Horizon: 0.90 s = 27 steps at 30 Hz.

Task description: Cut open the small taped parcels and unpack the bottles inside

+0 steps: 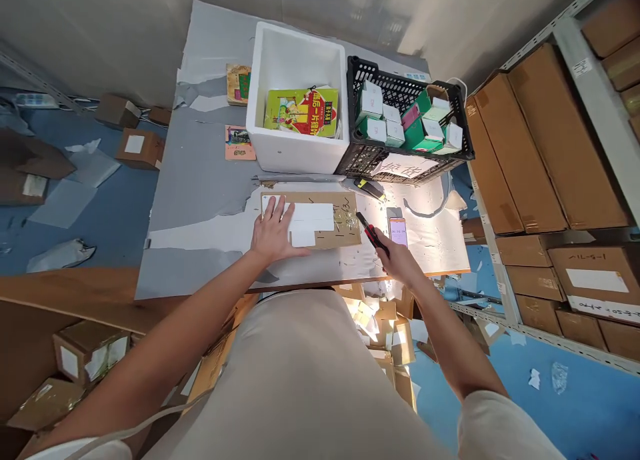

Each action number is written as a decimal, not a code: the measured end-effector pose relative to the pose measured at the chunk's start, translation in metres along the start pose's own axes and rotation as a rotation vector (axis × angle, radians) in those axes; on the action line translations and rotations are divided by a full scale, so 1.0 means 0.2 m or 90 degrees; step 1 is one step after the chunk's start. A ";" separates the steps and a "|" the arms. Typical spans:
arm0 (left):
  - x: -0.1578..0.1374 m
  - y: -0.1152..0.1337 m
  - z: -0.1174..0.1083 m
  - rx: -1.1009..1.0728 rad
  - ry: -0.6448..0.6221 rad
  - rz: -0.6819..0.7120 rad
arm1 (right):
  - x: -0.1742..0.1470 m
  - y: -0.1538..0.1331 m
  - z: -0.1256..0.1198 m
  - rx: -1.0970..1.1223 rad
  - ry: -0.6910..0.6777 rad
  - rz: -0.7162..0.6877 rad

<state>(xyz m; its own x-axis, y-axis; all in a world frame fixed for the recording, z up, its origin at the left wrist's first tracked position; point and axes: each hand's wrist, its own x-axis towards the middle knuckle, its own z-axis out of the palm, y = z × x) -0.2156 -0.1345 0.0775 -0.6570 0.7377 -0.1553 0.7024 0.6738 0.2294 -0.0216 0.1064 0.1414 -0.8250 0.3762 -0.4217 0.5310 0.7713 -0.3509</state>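
My left hand (pixel 273 231) lies with spread fingers on the left part of a flat brown cardboard piece (pixel 349 220), pressing it against the table. White labels (pixel 315 217) are stuck on the cardboard, partly under that hand, and black handwriting runs along its right side. My right hand (pixel 399 257) is closed around a black-and-red utility knife (pixel 371 232). Its front end points up and left, close to the cardboard's right edge. Whether the blade is out is too small to tell. A lit phone (pixel 398 231) lies just beyond my right hand.
Behind the cardboard stand a white foam box (pixel 300 150) holding picture books (pixel 303 112) and a black crate (pixel 360 155) with green-and-white cartons (pixel 425 135). A yellow-and-black tool (pixel 370 189) lies before the crate. Shelves of brown boxes (pixel 565 133) rise at right.
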 end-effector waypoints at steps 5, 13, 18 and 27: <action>0.01 0.02 -0.01 -0.005 0.002 -0.021 | 0.01 -0.07 -0.04 -0.170 -0.001 0.016; 0.00 0.03 -0.02 0.024 -0.039 -0.025 | -0.08 -0.11 0.00 -0.226 0.009 0.025; 0.01 0.04 -0.03 0.030 -0.054 -0.064 | -0.14 -0.08 0.05 -0.199 0.009 0.004; 0.00 0.01 0.00 -0.033 0.054 -0.034 | -0.34 0.11 0.24 0.281 0.225 0.109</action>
<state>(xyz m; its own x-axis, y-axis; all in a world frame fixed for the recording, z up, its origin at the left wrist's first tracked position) -0.2144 -0.1333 0.0776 -0.7155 0.6931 -0.0878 0.6519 0.7075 0.2729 0.0551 0.0733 0.1222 -0.6950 0.6829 -0.2250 0.6298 0.4271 -0.6488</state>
